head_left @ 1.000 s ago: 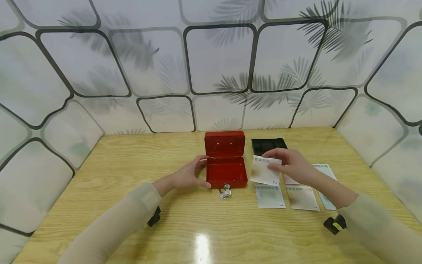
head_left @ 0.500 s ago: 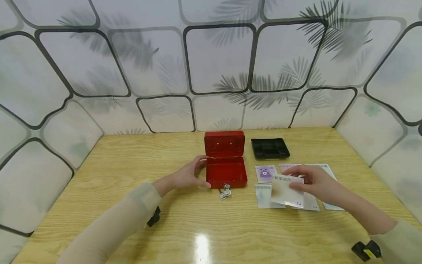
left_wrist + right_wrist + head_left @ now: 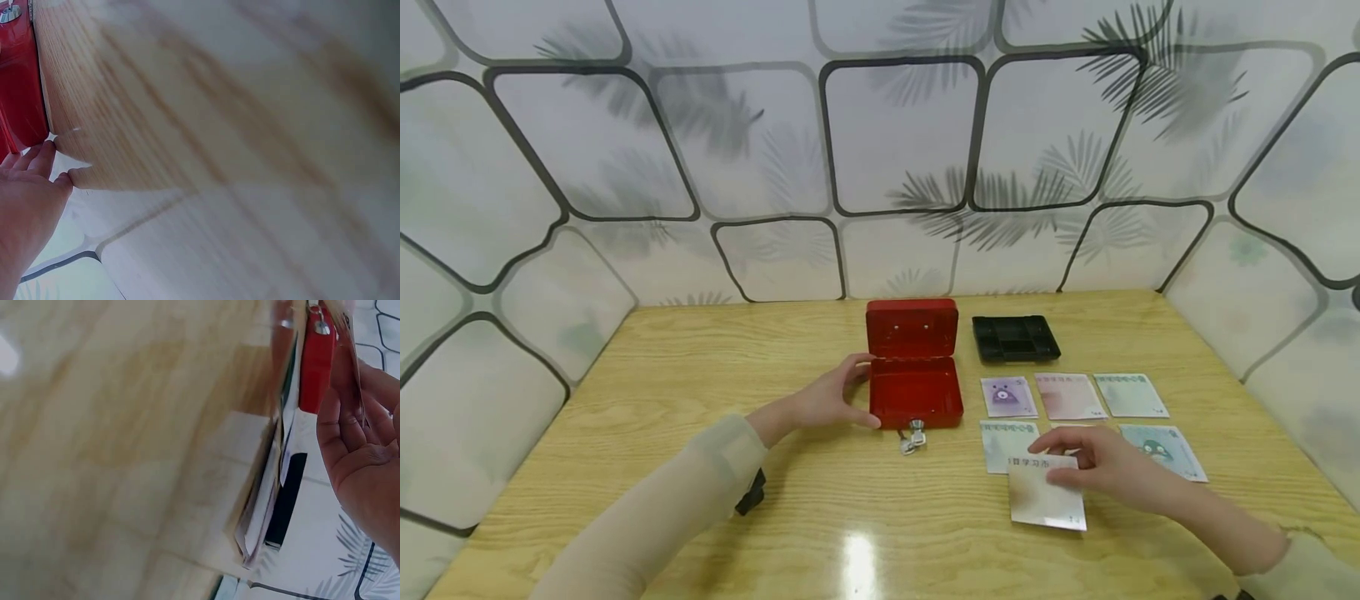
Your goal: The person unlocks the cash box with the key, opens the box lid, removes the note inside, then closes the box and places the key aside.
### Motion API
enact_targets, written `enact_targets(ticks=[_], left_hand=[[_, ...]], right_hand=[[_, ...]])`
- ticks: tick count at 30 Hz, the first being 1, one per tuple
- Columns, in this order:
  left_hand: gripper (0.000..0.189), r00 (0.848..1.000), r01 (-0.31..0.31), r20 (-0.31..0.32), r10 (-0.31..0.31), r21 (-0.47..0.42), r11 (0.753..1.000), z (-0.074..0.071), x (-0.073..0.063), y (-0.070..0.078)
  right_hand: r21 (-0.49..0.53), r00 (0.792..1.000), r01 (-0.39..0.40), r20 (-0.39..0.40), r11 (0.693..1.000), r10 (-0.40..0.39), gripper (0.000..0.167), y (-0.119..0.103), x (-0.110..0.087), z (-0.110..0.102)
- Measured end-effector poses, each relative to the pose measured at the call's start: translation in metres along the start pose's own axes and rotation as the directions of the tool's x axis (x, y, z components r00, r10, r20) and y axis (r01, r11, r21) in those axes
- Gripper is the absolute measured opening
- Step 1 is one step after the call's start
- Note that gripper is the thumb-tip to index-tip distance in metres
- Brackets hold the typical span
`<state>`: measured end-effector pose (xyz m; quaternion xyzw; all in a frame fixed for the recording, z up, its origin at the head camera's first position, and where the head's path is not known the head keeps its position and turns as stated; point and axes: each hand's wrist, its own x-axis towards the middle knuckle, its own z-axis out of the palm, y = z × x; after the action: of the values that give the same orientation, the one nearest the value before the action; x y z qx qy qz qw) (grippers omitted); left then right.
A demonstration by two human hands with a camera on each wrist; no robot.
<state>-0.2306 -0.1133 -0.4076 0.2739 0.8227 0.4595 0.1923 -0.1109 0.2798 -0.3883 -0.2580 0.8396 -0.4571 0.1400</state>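
A red cash box [image 3: 916, 396] stands with its lid raised near the middle of the table, and keys [image 3: 913, 440] hang from its front lock. My left hand [image 3: 829, 398] rests against the box's left side, thumb at the front corner and fingertips towards the hinge. In the left wrist view, that hand's fingers lie along the red wall [image 3: 22, 94]. My right hand [image 3: 1112, 468] pinches a pale play banknote [image 3: 1045, 498] between thumb and fingers, in front of the laid-out notes. Edge-on, this banknote [image 3: 357, 372] shows in the right wrist view.
Behind the notes sits a black compartment tray [image 3: 1017, 338]. Purple [image 3: 1009, 397], pink [image 3: 1069, 396] and green notes [image 3: 1131, 395] form the back row. Nearer lie another green note [image 3: 998, 448], a teal note [image 3: 1163, 452], and one mostly hidden behind my right hand.
My right hand has carried the banknote from beside the box towards the table's front, over the nearer row. The teal note at right is now uncovered. My left hand stays put.
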Motion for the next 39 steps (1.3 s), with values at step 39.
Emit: enact_targets(ticks=[39], left_hand=[[0.091, 1.0, 0.014, -0.003, -0.014, 0.0, 1.0, 0.0, 0.0, -0.002]], right_hand=[[-0.445, 0.998, -0.065, -0.041, 0.893, 0.053, 0.017, -0.007, 0.009, 0.031]])
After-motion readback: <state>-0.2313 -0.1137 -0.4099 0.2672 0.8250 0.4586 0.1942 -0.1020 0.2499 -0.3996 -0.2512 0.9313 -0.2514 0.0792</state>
